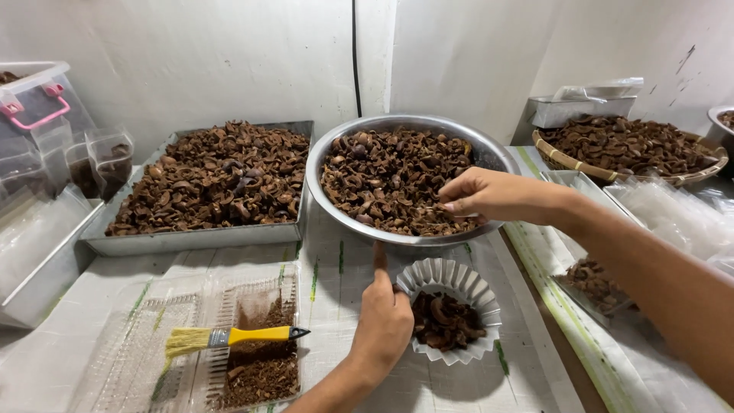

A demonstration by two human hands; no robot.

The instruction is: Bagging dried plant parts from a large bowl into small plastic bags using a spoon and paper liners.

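Observation:
My right hand (489, 195) reaches over the near rim of a round metal bowl (336, 145) heaped with brown dried pieces (394, 176), fingers pinched on some of them. My left hand (382, 321) rests on the table beside a white fluted paper cup (459, 279) partly filled with the same brown pieces, its fingers at the cup's left rim. One finger points up toward the bowl.
A rectangular metal tray (191, 239) of brown pieces sits at left. A yellow-handled brush (229, 336) lies on a clear plastic tray (138, 344) with brown crumbs. A woven basket (604, 170) of pieces, clear bags (673, 214) and plastic containers (46, 115) line the sides.

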